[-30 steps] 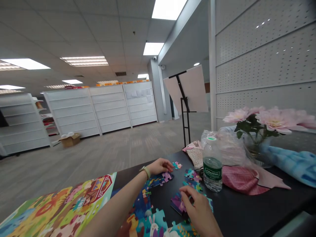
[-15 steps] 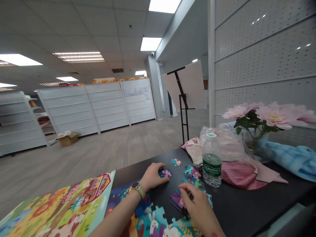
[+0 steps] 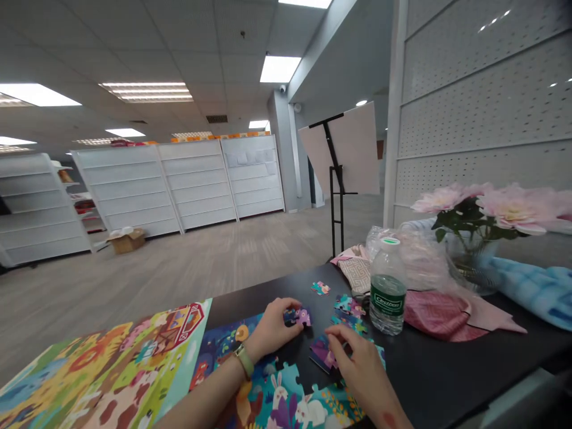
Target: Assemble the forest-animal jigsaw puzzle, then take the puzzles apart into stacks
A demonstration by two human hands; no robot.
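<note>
My left hand (image 3: pixel 273 326) reaches over the black table, its thumb and fingers curled around a purple-and-blue jigsaw puzzle piece (image 3: pixel 302 317). To its right, my right hand (image 3: pixel 360 363) has thumb and index finger drawn together. Its fingertips are beside purple puzzle pieces (image 3: pixel 322 348); what they pinch, if anything, is hidden. Below the hands lies a partly joined puzzle (image 3: pixel 286 396) with white rabbits on teal. More loose pieces (image 3: pixel 351 307) lie beyond my right hand, and a small colourful piece (image 3: pixel 320 288) rests farther back.
A colourful animal picture sheet (image 3: pixel 111 363) covers the table's left. On the right stand a water bottle (image 3: pixel 388 292) and a vase of pink flowers (image 3: pixel 469 262), with pink cloth (image 3: pixel 433 313) and blue cloth (image 3: pixel 531 280) nearby. An easel (image 3: pixel 337 185) stands behind the table.
The camera view has shifted slightly. My left hand still holds its puzzle piece, and its thumb has moved inward a little. My right hand stays beside the purple pieces, its fingers slightly closer together.
</note>
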